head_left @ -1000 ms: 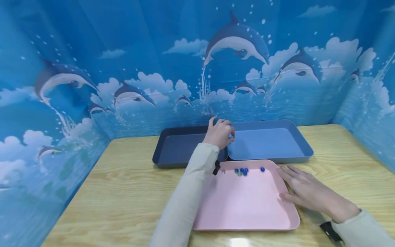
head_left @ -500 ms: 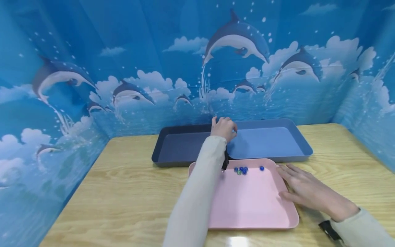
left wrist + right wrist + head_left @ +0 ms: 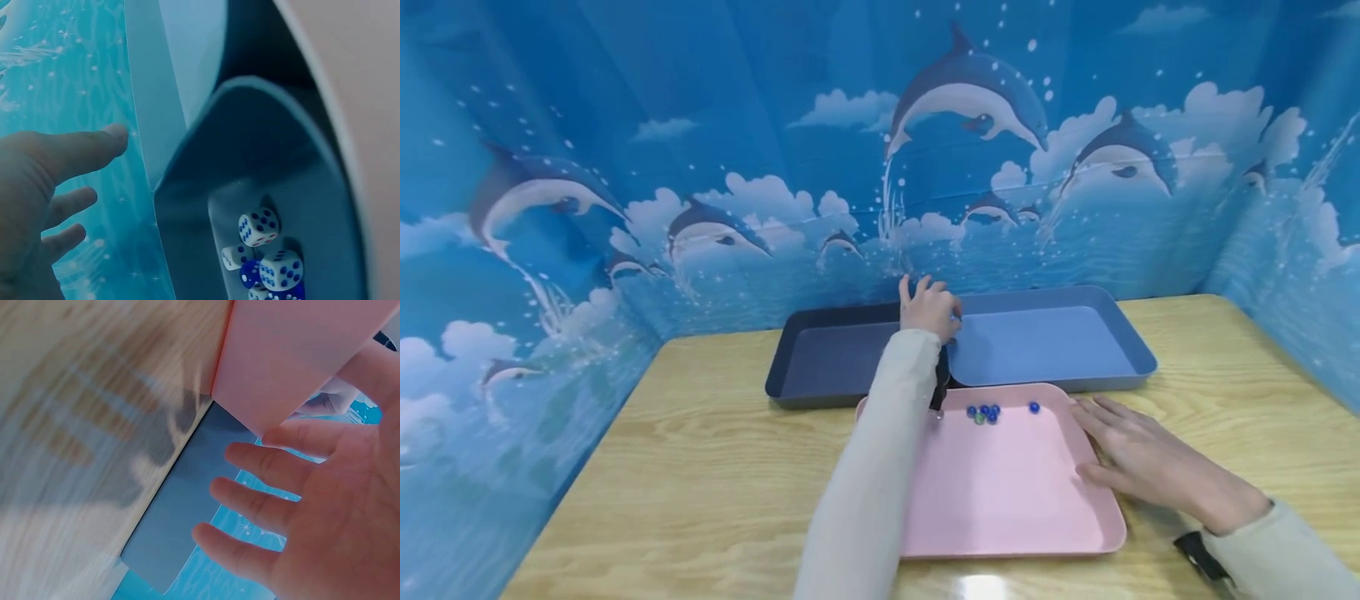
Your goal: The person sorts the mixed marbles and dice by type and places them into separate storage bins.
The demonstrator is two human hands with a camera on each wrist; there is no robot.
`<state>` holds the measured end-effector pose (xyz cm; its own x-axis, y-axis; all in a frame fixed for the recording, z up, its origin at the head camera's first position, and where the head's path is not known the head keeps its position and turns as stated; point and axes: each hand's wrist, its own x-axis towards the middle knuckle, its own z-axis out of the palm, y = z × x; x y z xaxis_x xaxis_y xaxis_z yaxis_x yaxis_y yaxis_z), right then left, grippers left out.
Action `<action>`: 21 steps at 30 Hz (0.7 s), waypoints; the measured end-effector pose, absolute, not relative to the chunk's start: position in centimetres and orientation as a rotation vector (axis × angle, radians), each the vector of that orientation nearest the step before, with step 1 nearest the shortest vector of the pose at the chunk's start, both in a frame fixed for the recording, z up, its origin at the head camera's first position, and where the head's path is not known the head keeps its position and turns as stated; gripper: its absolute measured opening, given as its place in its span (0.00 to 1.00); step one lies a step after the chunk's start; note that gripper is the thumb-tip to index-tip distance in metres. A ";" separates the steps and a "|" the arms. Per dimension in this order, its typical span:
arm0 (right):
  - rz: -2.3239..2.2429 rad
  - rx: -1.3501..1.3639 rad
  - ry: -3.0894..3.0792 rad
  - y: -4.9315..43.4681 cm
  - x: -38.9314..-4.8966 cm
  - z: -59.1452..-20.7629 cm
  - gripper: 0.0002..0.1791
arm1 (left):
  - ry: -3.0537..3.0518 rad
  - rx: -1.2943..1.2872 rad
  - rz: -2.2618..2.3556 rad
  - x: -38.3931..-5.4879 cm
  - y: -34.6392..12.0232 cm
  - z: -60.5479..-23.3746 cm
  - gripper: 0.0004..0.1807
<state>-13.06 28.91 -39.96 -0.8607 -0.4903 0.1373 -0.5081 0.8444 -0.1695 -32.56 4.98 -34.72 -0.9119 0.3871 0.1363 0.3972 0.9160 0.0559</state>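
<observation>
My left hand (image 3: 928, 312) hovers over the place where the dark tray (image 3: 827, 362) meets the blue tray (image 3: 1048, 342). Its fingers are loosely bent, and nothing shows between them in the left wrist view. White dice (image 3: 259, 226) with blue pips and blue dice with pale pips lie in the dark tray's corner, hidden by my forearm in the head view. My right hand (image 3: 1142, 458), fingers extended, touches the right side of the pink tray (image 3: 1000, 500). Along its far side sit clustered blue and green marbles (image 3: 983, 413), a lone blue marble (image 3: 1033, 407) and a clear marble (image 3: 939, 414).
The trays stand on a wooden table (image 3: 715, 467), the dark and blue ones side by side behind the pink one. A blue cloth backdrop (image 3: 805, 167) printed with dolphins hangs at the table's back and left and right sides.
My left hand moved right, then slightly back left over the tray joint, and its fingers loosened a little. My right hand stays at the pink tray's side. The marbles lie as before.
</observation>
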 end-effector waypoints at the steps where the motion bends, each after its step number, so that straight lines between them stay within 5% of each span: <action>1: 0.310 0.796 -2.932 28.9 -13.1 -39.9 0.39 | -2.955 -0.601 -0.136 -32.6 4.9 -34.8 0.07; 21: 0.301 0.771 -2.955 28.8 -13.0 -39.7 0.40 | -2.913 -0.547 -0.163 -32.8 5.5 -34.9 0.11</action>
<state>-13.03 28.80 -39.73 -0.8713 -0.4761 0.1190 -0.4904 0.8547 -0.1706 -32.84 5.54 -34.92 -0.9176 0.3493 0.1896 0.3683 0.9267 0.0753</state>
